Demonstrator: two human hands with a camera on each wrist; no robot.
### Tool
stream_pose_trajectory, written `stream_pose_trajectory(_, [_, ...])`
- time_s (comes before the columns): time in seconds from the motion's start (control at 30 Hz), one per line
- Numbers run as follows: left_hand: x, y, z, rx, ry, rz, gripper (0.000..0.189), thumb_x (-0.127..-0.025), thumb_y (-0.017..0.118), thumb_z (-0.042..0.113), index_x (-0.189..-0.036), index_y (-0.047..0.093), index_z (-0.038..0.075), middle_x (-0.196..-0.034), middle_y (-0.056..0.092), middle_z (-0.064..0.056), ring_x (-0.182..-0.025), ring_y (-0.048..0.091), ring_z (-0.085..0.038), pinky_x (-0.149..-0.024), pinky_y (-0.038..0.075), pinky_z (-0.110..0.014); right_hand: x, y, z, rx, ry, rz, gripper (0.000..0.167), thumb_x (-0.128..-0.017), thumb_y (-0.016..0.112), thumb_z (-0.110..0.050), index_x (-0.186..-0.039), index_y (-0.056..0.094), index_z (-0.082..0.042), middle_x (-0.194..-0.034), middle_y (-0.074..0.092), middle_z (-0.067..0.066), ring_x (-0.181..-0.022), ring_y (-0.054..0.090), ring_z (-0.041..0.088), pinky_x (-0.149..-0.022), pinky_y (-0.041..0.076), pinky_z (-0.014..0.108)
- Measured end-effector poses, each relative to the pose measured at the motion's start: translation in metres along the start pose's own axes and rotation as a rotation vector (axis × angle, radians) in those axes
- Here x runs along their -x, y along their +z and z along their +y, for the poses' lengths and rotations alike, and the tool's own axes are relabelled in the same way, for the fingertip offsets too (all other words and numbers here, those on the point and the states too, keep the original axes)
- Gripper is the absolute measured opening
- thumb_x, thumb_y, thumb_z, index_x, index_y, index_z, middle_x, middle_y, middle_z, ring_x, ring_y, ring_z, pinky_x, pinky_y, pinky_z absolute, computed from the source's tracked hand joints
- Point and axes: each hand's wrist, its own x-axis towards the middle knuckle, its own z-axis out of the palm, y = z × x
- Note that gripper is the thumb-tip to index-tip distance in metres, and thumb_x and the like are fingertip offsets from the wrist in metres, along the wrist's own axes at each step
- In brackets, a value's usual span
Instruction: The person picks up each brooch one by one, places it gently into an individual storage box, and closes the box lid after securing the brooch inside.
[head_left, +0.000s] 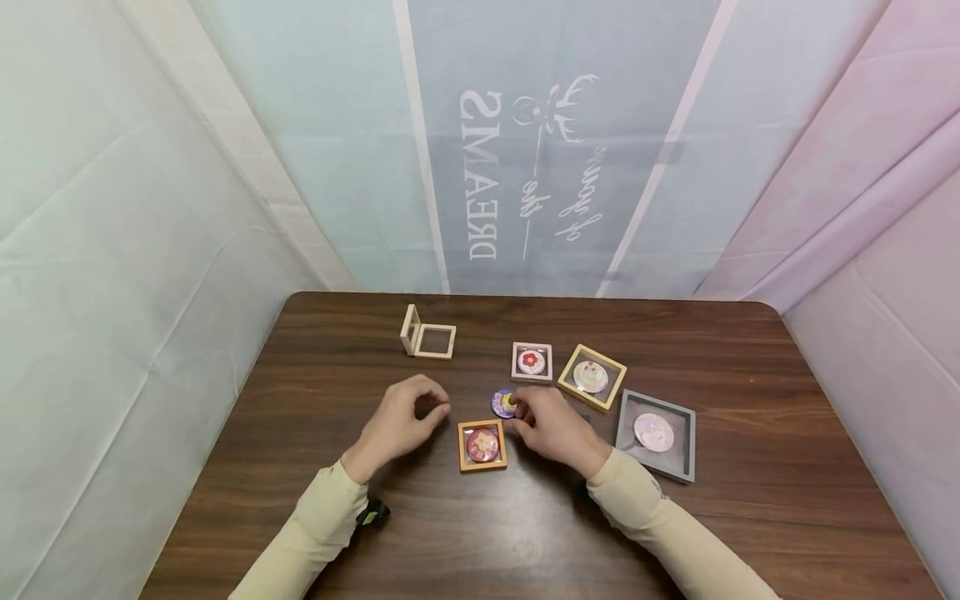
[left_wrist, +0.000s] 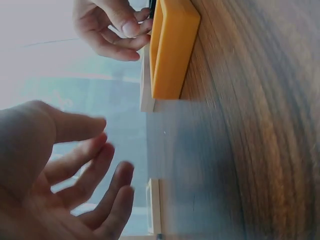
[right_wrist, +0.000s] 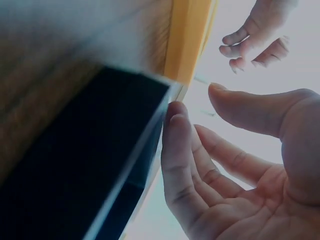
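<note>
My left hand (head_left: pixel 401 423) hovers left of an orange square display frame (head_left: pixel 482 471), its fingers loosely bent with nothing between them. Inside that frame sits a red round badge (head_left: pixel 482 445) with a star-like shape. My right hand (head_left: pixel 553 423) reaches in from the other side, fingertips at a blue and yellow round badge (head_left: pixel 500 404) and partly covering it. In the right wrist view its thumb and fingers (right_wrist: pixel 177 150) stand apart, with no badge visible between them. A black frame (right_wrist: pixel 75 160) lies beneath that hand, mostly hidden in the head view.
Behind the hands, an unfolded cream frame (head_left: pixel 435 356) stands at the left. A pale pink frame (head_left: pixel 532 379) with a flower badge, a yellow frame (head_left: pixel 612 385) and a grey frame (head_left: pixel 686 446), each holding a badge, lie towards the right on the wooden table (head_left: pixel 787 433).
</note>
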Motion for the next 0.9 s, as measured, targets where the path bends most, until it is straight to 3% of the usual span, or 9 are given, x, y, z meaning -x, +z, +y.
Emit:
stream_pose_trajectory(0.13, [-0.008, -0.001, -0.01, 0.007, -0.101, 0.082, 0.003, -0.095, 0.08, 0.009, -0.095, 0.077, 0.011, -0.093, 0.074, -0.002, -0.085, 0.072, -0.017, -0.078, 0.062, -0.04, -0.006, 0.0, 0.005, 0.039, 0.03, -0.006, 0.029, -0.093, 0.081, -0.003, -0.117, 0.072, 0.008, -0.092, 0.075, 0.01, -0.08, 0.07, 0.014, -0.069, 0.058, 0.028])
stream_pose_trajectory(0.3, [-0.02, -0.005, -0.028, 0.016, -0.307, 0.136, 0.009, -0.098, 0.078, 0.017, -0.097, 0.077, 0.007, -0.09, 0.077, -0.009, -0.079, 0.074, -0.019, -0.071, 0.06, -0.034, -0.015, 0.002, 0.009, 0.076, 0.068, -0.029, 0.023, -0.093, 0.081, -0.006, -0.111, 0.072, 0.006, -0.082, 0.066, 0.002, -0.071, 0.059, 0.01, -0.063, 0.051, 0.027])
stream_pose_trajectory(0.47, [-0.028, -0.012, -0.045, 0.028, -0.498, 0.17, 0.025, -0.098, 0.077, 0.025, -0.109, 0.07, 0.004, -0.103, 0.078, -0.015, -0.091, 0.079, -0.028, -0.078, 0.062, -0.041, -0.022, 0.005, 0.011, 0.117, 0.096, -0.054, 0.013, -0.094, 0.082, -0.009, -0.096, 0.072, -0.002, -0.074, 0.058, -0.001, -0.065, 0.052, 0.011, -0.057, 0.042, 0.027])
stream_pose_trajectory(0.57, [-0.034, -0.016, -0.052, 0.029, -0.548, 0.172, 0.036, -0.099, 0.076, 0.029, -0.119, 0.065, 0.002, -0.115, 0.075, -0.017, -0.101, 0.079, -0.032, -0.087, 0.062, -0.047, -0.024, 0.006, 0.01, 0.143, 0.107, -0.061, 0.014, -0.094, 0.082, -0.011, -0.093, 0.071, -0.003, -0.073, 0.057, 0.0, -0.063, 0.051, 0.012, -0.055, 0.041, 0.029])
stream_pose_trajectory(0.73, [-0.048, -0.021, -0.056, 0.012, -0.601, 0.114, 0.049, -0.099, 0.076, 0.035, -0.13, 0.059, 0.001, -0.126, 0.072, -0.019, -0.118, 0.07, -0.036, -0.101, 0.055, -0.053, -0.028, 0.006, 0.006, 0.148, 0.159, -0.08, 0.018, -0.095, 0.083, -0.016, -0.094, 0.07, -0.003, -0.078, 0.063, 0.002, -0.064, 0.056, 0.012, -0.057, 0.045, 0.032])
stream_pose_trajectory(0.9, [-0.063, -0.022, -0.056, -0.013, -0.654, 0.038, 0.05, -0.1, 0.073, 0.039, -0.132, 0.057, 0.003, -0.13, 0.069, -0.017, -0.125, 0.063, -0.037, -0.102, 0.053, -0.054, -0.033, 0.004, 0.005, 0.175, 0.166, -0.115, 0.023, -0.094, 0.084, -0.018, -0.104, 0.075, 0.001, -0.085, 0.07, 0.005, -0.072, 0.061, 0.013, -0.064, 0.053, 0.035])
